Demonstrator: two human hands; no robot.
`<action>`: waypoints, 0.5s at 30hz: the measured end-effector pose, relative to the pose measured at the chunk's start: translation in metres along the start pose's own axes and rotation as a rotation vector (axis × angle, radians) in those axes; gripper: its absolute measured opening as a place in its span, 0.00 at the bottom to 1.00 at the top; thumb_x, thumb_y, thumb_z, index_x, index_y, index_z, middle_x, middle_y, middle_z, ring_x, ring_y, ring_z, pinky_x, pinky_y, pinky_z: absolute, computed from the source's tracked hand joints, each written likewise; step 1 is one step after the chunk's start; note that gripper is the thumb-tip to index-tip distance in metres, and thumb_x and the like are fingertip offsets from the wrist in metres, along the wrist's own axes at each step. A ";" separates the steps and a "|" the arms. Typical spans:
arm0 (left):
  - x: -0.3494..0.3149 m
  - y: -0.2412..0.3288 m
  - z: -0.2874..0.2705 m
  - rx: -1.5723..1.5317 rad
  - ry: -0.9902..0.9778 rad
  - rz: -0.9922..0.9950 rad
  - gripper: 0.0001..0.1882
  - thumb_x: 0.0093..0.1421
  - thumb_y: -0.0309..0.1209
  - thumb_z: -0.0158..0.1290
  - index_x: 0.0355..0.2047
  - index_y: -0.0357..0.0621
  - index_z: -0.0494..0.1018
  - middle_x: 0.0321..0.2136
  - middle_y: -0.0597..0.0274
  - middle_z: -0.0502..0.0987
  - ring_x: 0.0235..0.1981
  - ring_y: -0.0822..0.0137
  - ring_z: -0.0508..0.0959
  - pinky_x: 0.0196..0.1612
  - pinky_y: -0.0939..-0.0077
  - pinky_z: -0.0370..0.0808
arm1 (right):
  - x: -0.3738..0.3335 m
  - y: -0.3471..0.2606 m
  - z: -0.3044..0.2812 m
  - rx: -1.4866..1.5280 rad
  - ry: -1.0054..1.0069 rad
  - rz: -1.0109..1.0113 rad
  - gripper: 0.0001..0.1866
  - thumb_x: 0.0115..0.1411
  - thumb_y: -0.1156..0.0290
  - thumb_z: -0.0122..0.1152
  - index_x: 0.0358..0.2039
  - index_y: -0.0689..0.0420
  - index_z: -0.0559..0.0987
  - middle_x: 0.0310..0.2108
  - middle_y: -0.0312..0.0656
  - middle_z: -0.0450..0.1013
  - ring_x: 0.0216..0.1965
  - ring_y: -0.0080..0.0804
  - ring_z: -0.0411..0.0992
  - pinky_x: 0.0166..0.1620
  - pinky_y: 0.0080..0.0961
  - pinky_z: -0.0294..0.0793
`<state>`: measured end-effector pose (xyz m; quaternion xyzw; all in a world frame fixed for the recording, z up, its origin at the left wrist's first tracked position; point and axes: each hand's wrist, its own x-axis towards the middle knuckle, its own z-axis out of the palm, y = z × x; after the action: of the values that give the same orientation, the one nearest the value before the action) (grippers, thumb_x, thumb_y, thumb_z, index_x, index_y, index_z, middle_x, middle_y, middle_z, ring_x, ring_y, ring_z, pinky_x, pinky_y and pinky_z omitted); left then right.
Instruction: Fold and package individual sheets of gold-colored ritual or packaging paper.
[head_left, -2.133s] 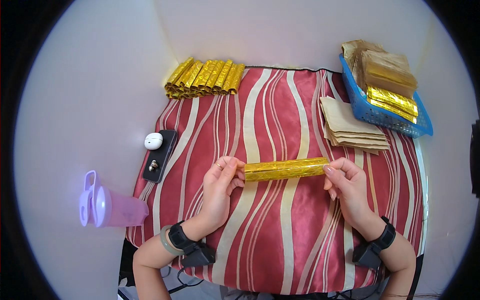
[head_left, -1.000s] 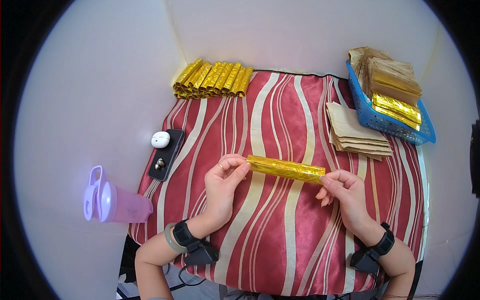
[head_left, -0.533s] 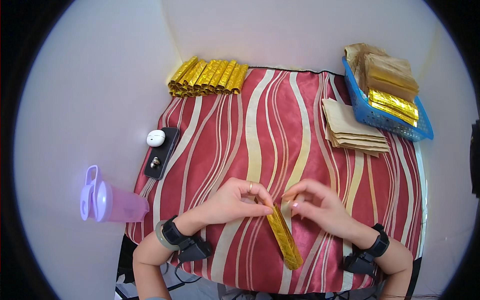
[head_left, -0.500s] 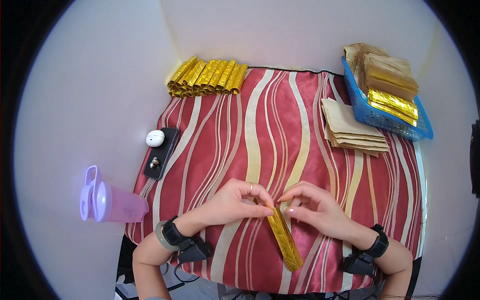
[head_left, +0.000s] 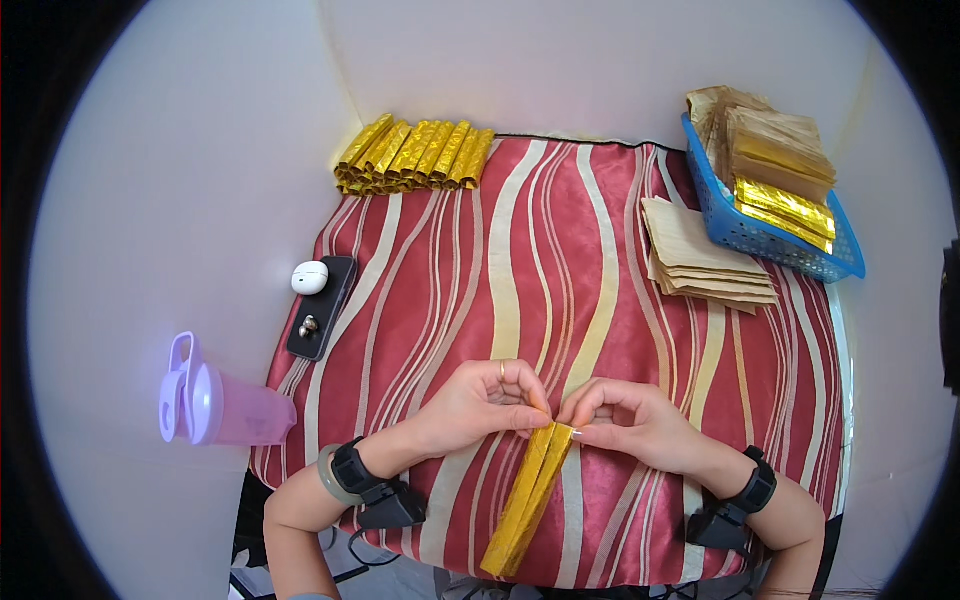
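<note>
— What are the hands doing?

— Both meet at the far end of a gold strip (head_left: 527, 500). The left hand (head_left: 480, 400) has its fingers curled and pinches that end from the left; the right hand (head_left: 625, 418) pinches it from the right, fingertips nearly touching the left's.

— Where does the strip lie?

— On the striped cloth (head_left: 560, 270) over the worktop, near the front edge. It runs from the fingertips down and slightly left toward the person, its near end at the cloth's edge.

— What else is around?

— A row of gold rolls (head_left: 415, 155) at the far left corner of the cloth. A blue basket (head_left: 770, 240) at the far right holds brown and gold sheets, with a stack of brown papers (head_left: 700, 255) just beside it. Left of the cloth sit a phone (head_left: 322, 310) with a white earbud case (head_left: 309, 277) on it, and a purple bottle (head_left: 220, 405) lying well apart from the hands.
</note>
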<state>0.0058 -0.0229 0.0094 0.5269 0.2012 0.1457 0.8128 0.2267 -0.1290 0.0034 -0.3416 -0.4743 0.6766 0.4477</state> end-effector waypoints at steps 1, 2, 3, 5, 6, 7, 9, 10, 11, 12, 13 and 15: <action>0.000 -0.001 0.000 -0.002 0.001 0.001 0.06 0.59 0.20 0.59 0.36 0.36 0.74 0.34 0.60 0.79 0.34 0.74 0.79 0.38 0.82 0.76 | 0.000 0.000 0.000 0.000 -0.001 0.002 0.05 0.65 0.77 0.58 0.40 0.63 0.76 0.46 0.39 0.72 0.47 0.21 0.72 0.52 0.20 0.72; 0.000 -0.001 0.000 0.008 -0.001 0.008 0.06 0.59 0.20 0.59 0.35 0.37 0.74 0.34 0.59 0.79 0.33 0.74 0.79 0.38 0.82 0.76 | 0.000 0.000 0.000 0.016 -0.007 -0.004 0.04 0.65 0.77 0.58 0.40 0.63 0.76 0.46 0.39 0.72 0.47 0.21 0.72 0.52 0.20 0.72; 0.001 -0.002 0.000 0.017 -0.003 0.015 0.06 0.59 0.20 0.59 0.35 0.37 0.74 0.34 0.59 0.79 0.33 0.74 0.79 0.37 0.82 0.76 | 0.000 0.000 0.000 0.033 -0.014 -0.010 0.04 0.65 0.77 0.58 0.40 0.63 0.76 0.46 0.39 0.72 0.47 0.20 0.72 0.52 0.20 0.72; 0.001 -0.002 0.002 0.018 0.010 0.019 0.06 0.59 0.20 0.60 0.35 0.37 0.73 0.34 0.58 0.79 0.33 0.74 0.79 0.37 0.82 0.76 | -0.001 0.000 -0.001 0.023 -0.013 -0.004 0.04 0.65 0.76 0.59 0.40 0.63 0.76 0.46 0.39 0.72 0.47 0.20 0.72 0.52 0.20 0.72; 0.001 -0.002 0.003 0.020 0.020 0.022 0.06 0.59 0.20 0.60 0.34 0.37 0.73 0.34 0.58 0.80 0.33 0.74 0.79 0.37 0.82 0.76 | -0.001 0.000 -0.001 0.012 -0.010 0.000 0.05 0.65 0.76 0.59 0.39 0.63 0.76 0.46 0.39 0.73 0.47 0.20 0.72 0.51 0.19 0.72; 0.001 -0.002 0.002 0.019 0.022 0.023 0.06 0.59 0.20 0.60 0.34 0.37 0.73 0.34 0.58 0.80 0.33 0.74 0.79 0.37 0.82 0.76 | -0.001 0.000 -0.001 0.012 -0.013 0.001 0.05 0.65 0.76 0.59 0.39 0.63 0.76 0.46 0.39 0.73 0.47 0.20 0.72 0.51 0.19 0.72; 0.001 -0.003 0.000 0.048 -0.004 0.034 0.05 0.61 0.23 0.58 0.35 0.36 0.73 0.33 0.61 0.79 0.35 0.75 0.79 0.39 0.82 0.78 | -0.001 -0.001 -0.001 0.009 -0.010 0.018 0.05 0.65 0.76 0.59 0.40 0.62 0.76 0.46 0.39 0.73 0.46 0.19 0.71 0.51 0.18 0.72; 0.001 -0.004 0.001 0.047 -0.002 0.035 0.05 0.61 0.23 0.58 0.35 0.36 0.73 0.33 0.61 0.79 0.35 0.75 0.79 0.39 0.82 0.78 | -0.001 -0.001 -0.001 0.009 -0.011 0.019 0.05 0.65 0.76 0.59 0.40 0.62 0.76 0.46 0.39 0.73 0.46 0.19 0.71 0.51 0.18 0.72; 0.001 -0.004 0.001 0.044 -0.004 0.037 0.05 0.61 0.23 0.58 0.35 0.36 0.73 0.33 0.61 0.79 0.35 0.75 0.79 0.39 0.82 0.78 | 0.000 0.001 -0.002 0.010 -0.020 0.018 0.05 0.65 0.76 0.59 0.40 0.62 0.76 0.45 0.38 0.73 0.46 0.19 0.72 0.51 0.18 0.72; 0.001 -0.004 0.002 0.041 -0.006 0.040 0.05 0.61 0.23 0.59 0.35 0.36 0.73 0.32 0.61 0.78 0.34 0.75 0.79 0.39 0.82 0.77 | 0.000 0.001 -0.003 0.012 -0.029 0.016 0.05 0.65 0.76 0.59 0.40 0.62 0.76 0.45 0.38 0.73 0.45 0.19 0.72 0.50 0.18 0.72; 0.001 -0.005 0.002 0.040 -0.006 0.040 0.05 0.61 0.23 0.59 0.35 0.36 0.73 0.32 0.61 0.78 0.34 0.75 0.79 0.39 0.82 0.77 | 0.000 0.002 -0.002 0.011 -0.029 0.017 0.05 0.65 0.76 0.59 0.40 0.62 0.76 0.45 0.38 0.73 0.45 0.19 0.72 0.50 0.18 0.72; 0.001 -0.007 0.001 0.056 -0.022 0.057 0.05 0.61 0.23 0.59 0.35 0.36 0.74 0.32 0.62 0.78 0.34 0.75 0.78 0.39 0.82 0.77 | 0.000 0.002 -0.002 -0.008 -0.028 0.014 0.06 0.65 0.75 0.60 0.40 0.63 0.78 0.43 0.37 0.73 0.44 0.20 0.72 0.49 0.19 0.72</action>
<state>0.0077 -0.0261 0.0036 0.5565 0.1810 0.1574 0.7955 0.2277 -0.1287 0.0014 -0.3373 -0.4807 0.6827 0.4349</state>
